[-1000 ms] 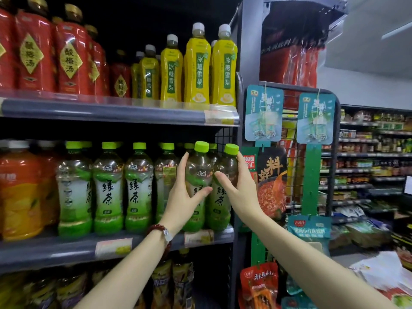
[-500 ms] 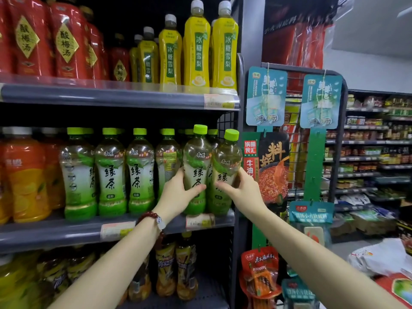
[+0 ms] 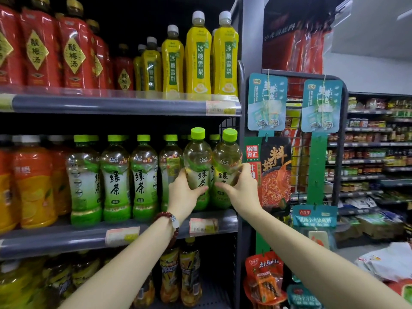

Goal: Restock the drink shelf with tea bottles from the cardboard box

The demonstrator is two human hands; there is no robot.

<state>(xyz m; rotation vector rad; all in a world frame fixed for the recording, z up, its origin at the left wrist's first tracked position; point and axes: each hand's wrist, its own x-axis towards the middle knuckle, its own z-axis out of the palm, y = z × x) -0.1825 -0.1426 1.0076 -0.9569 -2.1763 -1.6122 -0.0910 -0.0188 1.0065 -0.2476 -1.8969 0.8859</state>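
Fingers (image 3: pixel 178 186) of the left hand (image 3: pixel 182 197) curled round the waist of one green tea bottle (image 3: pixel 197 168), thumb tip across the label front; fingers (image 3: pixel 243 172) of the right hand (image 3: pixel 242 192) wrapped likewise round a second green tea bottle (image 3: pixel 226 166), just beside the first. Both clamped, neither let go.

Changed over the last second: grips slid down from the bottle shoulders to the waists, bottles stood more squarely and lined up side by side at the right end of the middle shelf (image 3: pixel 66 237). Bases hidden behind the hands, so seated or a touch raised cannot be told. Judged as the closing part of a placement: probably only a push back and a release left for this pair.

Look of the bottles: clear plastic, pale yellowish tea, bright green caps, green-and-white labels with large dark characters, labels facing front. Upright, caps standing a little above the row.

Left of the fingers, a row of matching bottles (image 3: pixel 114 177) touching shoulder to shoulder, then orange drinks (image 3: pixel 33 186). Above, yellow pear-drink bottles (image 3: pixel 198 54) and red ones (image 3: pixel 73 50). Right, beyond the shelf post, hanging snack packets (image 3: pixel 275 172). Cardboard box not in sight.
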